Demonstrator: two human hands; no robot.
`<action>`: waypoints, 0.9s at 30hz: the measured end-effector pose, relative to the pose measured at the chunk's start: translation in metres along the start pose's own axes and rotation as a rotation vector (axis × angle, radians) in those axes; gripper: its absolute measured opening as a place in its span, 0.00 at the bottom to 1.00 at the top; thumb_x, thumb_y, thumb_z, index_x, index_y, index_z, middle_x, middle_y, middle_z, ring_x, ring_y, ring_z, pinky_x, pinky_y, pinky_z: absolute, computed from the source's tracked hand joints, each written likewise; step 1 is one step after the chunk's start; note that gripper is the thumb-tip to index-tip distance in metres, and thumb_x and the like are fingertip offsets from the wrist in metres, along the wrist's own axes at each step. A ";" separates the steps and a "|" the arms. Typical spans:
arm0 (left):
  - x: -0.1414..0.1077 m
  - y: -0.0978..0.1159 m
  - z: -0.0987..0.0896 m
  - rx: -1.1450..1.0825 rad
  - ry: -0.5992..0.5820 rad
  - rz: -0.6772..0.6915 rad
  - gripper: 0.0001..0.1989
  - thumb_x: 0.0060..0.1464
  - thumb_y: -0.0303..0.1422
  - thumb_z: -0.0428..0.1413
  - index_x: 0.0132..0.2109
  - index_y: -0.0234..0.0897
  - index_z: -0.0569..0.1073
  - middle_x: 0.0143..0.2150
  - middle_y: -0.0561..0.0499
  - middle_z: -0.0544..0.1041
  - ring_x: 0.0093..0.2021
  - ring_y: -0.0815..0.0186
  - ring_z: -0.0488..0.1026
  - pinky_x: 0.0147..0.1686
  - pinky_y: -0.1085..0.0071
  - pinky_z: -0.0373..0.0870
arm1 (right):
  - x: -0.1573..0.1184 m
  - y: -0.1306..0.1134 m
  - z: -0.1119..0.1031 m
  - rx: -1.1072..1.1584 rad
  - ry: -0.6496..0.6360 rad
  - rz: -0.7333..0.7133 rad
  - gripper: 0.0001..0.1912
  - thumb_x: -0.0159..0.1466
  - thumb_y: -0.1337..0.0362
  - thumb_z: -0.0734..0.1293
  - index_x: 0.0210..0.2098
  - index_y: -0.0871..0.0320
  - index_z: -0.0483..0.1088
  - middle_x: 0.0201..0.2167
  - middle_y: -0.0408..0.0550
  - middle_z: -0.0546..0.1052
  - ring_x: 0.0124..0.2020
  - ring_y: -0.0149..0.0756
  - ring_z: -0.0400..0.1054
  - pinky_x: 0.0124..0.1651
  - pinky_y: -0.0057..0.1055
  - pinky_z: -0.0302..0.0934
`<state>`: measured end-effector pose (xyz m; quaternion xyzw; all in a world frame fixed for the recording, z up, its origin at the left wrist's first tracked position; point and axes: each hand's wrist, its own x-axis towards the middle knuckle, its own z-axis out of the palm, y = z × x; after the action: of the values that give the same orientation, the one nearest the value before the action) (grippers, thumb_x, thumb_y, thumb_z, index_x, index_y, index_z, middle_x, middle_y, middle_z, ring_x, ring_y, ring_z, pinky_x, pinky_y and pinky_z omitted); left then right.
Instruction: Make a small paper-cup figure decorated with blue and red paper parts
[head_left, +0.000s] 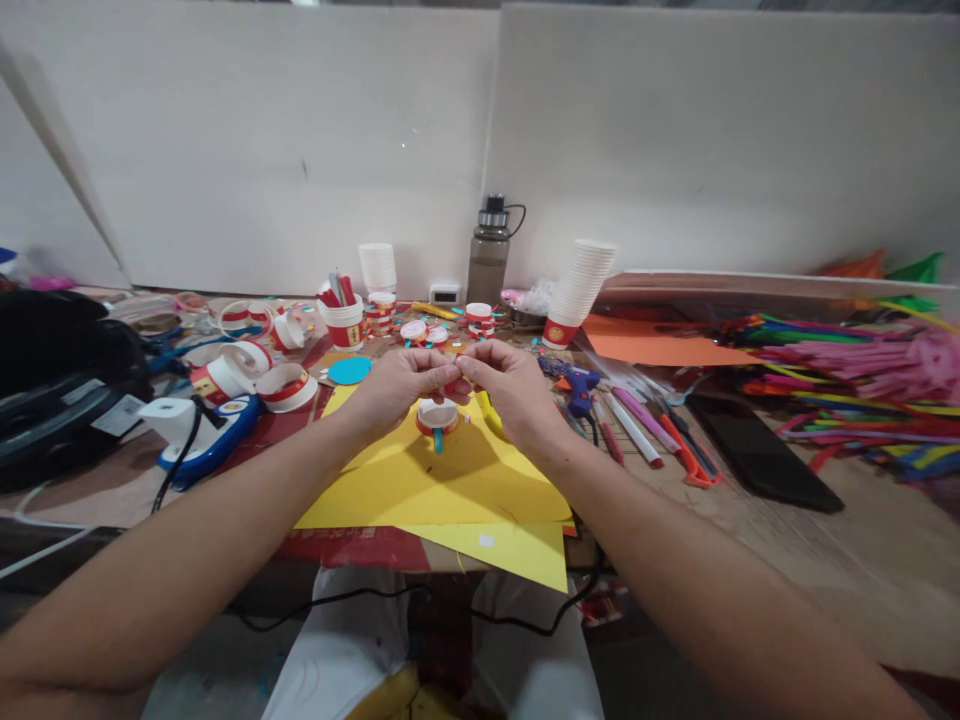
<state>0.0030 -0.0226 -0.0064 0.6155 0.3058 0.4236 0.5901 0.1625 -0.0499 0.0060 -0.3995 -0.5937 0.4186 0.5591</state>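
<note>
My left hand (414, 382) and my right hand (504, 380) meet at the fingertips over the yellow paper (375, 492). Both are closed in a pinch, thumb against finger. Something small and reddish shows between them, mostly hidden by the fingers, and I cannot make out what it is. Just below the hands, a short ring cut from a paper cup (437, 416) sits on the yellow sheet, white inside and red outside, with a blue strip (439, 440) sticking out towards me. A yellow-handled tool (491, 415) lies partly hidden behind my right hand.
Cup rings (286, 388) and a blue-and-white power strip (214, 440) lie left. Behind stand a water bottle (489, 262) and stacked paper cups (581, 290). To the right are a glue gun (579, 386), pens (637, 428), a black phone (765, 450) and pipe cleaners (877, 365).
</note>
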 end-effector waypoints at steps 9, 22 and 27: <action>0.002 0.005 -0.007 -0.056 0.079 -0.077 0.13 0.45 0.39 0.65 0.29 0.33 0.76 0.31 0.46 0.81 0.31 0.66 0.77 0.31 0.72 0.64 | 0.015 -0.019 -0.046 -1.225 -0.240 0.034 0.10 0.63 0.61 0.63 0.38 0.61 0.73 0.35 0.52 0.78 0.35 0.37 0.70 0.36 0.30 0.58; 0.010 0.001 -0.024 -0.011 0.149 -0.123 0.12 0.45 0.40 0.66 0.30 0.34 0.78 0.33 0.46 0.81 0.33 0.68 0.74 0.32 0.73 0.62 | 0.011 -0.004 -0.035 -1.534 -0.384 0.254 0.20 0.61 0.66 0.64 0.52 0.67 0.67 0.49 0.66 0.75 0.49 0.51 0.71 0.46 0.36 0.64; 0.012 0.000 -0.028 -0.003 0.194 -0.123 0.11 0.44 0.39 0.66 0.30 0.34 0.77 0.33 0.46 0.81 0.33 0.68 0.74 0.34 0.72 0.63 | 0.016 0.001 -0.044 -1.382 -0.164 0.211 0.22 0.58 0.68 0.66 0.52 0.67 0.67 0.47 0.66 0.75 0.45 0.51 0.72 0.43 0.37 0.64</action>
<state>-0.0160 0.0006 -0.0057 0.5507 0.3979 0.4448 0.5836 0.2054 -0.0320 0.0118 -0.6859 -0.7220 0.0264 0.0873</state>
